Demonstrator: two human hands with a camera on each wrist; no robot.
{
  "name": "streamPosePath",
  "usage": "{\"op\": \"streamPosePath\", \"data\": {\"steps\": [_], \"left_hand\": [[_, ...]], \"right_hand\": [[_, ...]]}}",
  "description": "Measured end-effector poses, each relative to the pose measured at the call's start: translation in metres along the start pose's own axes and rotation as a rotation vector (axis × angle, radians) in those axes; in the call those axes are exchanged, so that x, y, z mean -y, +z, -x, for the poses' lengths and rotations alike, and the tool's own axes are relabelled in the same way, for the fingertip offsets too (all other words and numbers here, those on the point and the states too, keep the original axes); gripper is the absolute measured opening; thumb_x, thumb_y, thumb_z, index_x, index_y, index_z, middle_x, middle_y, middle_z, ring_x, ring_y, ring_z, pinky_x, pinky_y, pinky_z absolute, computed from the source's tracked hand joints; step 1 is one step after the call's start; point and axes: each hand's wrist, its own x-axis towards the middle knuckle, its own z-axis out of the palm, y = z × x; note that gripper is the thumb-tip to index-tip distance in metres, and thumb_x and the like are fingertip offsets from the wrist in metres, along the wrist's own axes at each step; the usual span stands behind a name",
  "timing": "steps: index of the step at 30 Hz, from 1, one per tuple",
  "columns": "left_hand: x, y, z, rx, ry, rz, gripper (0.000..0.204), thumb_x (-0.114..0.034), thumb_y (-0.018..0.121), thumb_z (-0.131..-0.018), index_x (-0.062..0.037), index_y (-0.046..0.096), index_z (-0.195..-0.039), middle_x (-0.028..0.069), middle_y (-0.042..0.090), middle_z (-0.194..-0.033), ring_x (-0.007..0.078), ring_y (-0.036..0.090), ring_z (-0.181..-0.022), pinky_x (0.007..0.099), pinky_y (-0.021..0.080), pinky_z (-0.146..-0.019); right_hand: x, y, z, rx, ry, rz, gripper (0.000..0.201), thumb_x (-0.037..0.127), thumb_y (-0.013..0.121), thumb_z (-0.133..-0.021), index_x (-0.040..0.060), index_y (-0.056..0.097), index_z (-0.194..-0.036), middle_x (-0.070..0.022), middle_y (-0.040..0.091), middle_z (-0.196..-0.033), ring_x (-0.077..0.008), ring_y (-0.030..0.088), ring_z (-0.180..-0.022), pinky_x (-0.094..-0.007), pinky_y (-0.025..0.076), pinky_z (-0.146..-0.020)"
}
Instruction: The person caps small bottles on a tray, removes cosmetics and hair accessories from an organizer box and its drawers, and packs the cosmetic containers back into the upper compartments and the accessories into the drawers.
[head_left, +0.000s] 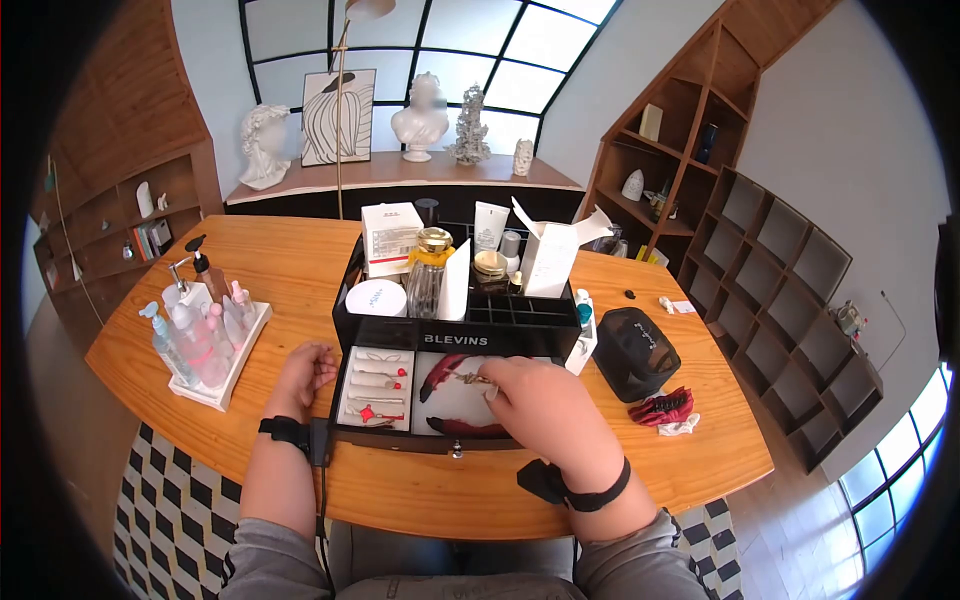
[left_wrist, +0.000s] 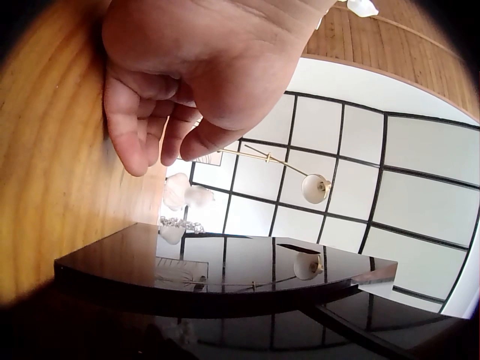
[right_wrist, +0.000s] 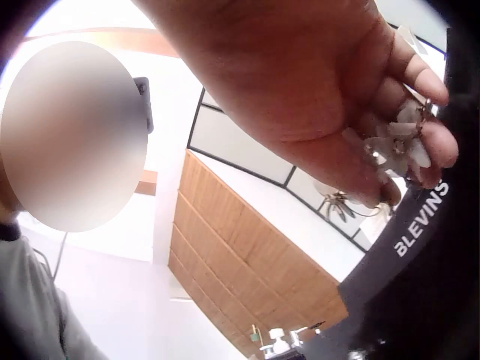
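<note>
My right hand [head_left: 548, 402] is over the open drawer [head_left: 372, 440] of a black box and pinches a small ornament [right_wrist: 401, 146] with pale flower petals and metal parts between thumb and fingers. Close by in the drawer lie two dark red, curved pieces [head_left: 440, 375]. The drawer's left section holds a white insert [head_left: 378, 383] with earrings and a red pendant piece. On the table left of the drawer rests my left hand [head_left: 303, 376], its fingers loosely bent with nothing in them.
Behind the drawer, the box's top [head_left: 455, 338] is crowded with bottles, jars and cartons. A white tray [head_left: 240, 350] of pump bottles stands at left. To the right are a black zip case [head_left: 636, 355] and a dark red hair claw [head_left: 660, 407].
</note>
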Motion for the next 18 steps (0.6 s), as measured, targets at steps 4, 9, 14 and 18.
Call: {"op": "streamPosePath", "data": {"steps": [4, 9, 14, 18], "left_hand": [[0.0, -0.001, 0.0, -0.004, -0.012, -0.007, 0.011, -0.016, 0.051, -0.093, -0.0081, 0.059, -0.093, 0.0027, 0.059, -0.074, 0.0131, 0.059, -0.064, 0.025, 0.054, -0.06], [-0.001, 0.0, 0.001, 0.002, -0.024, -0.009, 0.01, -0.015, 0.051, -0.092, -0.0083, 0.059, -0.093, 0.002, 0.059, -0.073, 0.0128, 0.059, -0.064, 0.0248, 0.054, -0.06], [0.0, 0.001, 0.0, -0.007, -0.014, 0.019, 0.009, -0.014, 0.052, -0.091, -0.0086, 0.059, -0.092, 0.0017, 0.059, -0.073, 0.0127, 0.059, -0.063, 0.0247, 0.054, -0.058], [0.001, 0.0, -0.002, -0.016, -0.017, 0.014, 0.009, -0.015, 0.052, -0.091, -0.0087, 0.058, -0.093, 0.0017, 0.059, -0.072, 0.0125, 0.059, -0.062, 0.0245, 0.054, -0.058]], "right_hand": [[-0.016, 0.022, -0.004, 0.036, -0.035, 0.081, 0.017, 0.008, 0.055, -0.081, 0.0079, 0.064, -0.095, -0.0124, 0.065, -0.089, -0.0346, 0.063, -0.084, -0.0432, 0.051, -0.072], [-0.02, 0.026, -0.01, 0.104, -0.032, 0.038, 0.017, 0.008, 0.055, -0.082, 0.0099, 0.064, -0.096, -0.011, 0.065, -0.092, -0.0332, 0.063, -0.087, -0.0419, 0.051, -0.074], [-0.02, 0.022, -0.012, 0.075, 0.001, 0.029, 0.017, 0.008, 0.055, -0.083, 0.0117, 0.064, -0.097, -0.0105, 0.064, -0.091, -0.0326, 0.062, -0.088, -0.041, 0.051, -0.076], [-0.021, 0.025, -0.012, 0.013, -0.047, -0.013, 0.016, 0.006, 0.056, -0.082, 0.0095, 0.064, -0.096, -0.01, 0.062, -0.09, -0.0325, 0.061, -0.09, -0.0407, 0.051, -0.077]]}}
